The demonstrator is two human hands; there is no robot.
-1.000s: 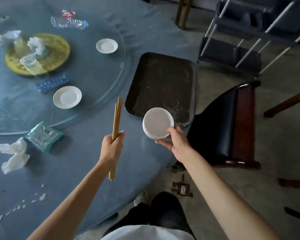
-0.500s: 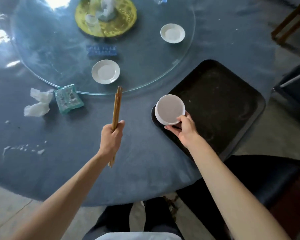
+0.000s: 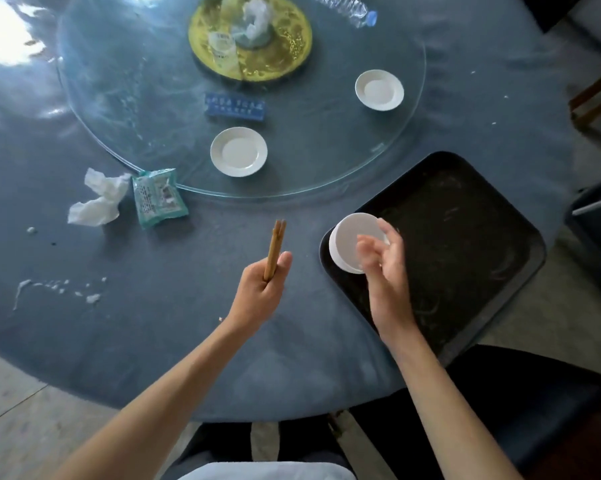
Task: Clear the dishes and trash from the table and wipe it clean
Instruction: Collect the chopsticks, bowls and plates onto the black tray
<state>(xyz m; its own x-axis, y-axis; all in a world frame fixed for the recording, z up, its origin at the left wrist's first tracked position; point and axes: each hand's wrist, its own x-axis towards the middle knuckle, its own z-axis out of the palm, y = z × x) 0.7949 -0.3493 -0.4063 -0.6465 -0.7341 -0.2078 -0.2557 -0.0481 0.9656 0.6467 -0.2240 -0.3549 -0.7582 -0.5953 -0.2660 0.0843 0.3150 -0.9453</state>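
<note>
Left hand [image 3: 259,289] grips two chopsticks [image 3: 275,247] — right hand [image 3: 383,261], fingers loosely spread, beside one bowl [image 3: 349,242]

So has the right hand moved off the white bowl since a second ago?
Yes. The right hand has let go; the bowl now sits in the tray's near corner.

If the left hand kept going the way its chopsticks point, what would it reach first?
The chopsticks in the left hand point up the picture. That line crosses bare tablecloth, then the glass turntable's rim, probably near the closer white saucer. Height above the table is unclear.
</note>
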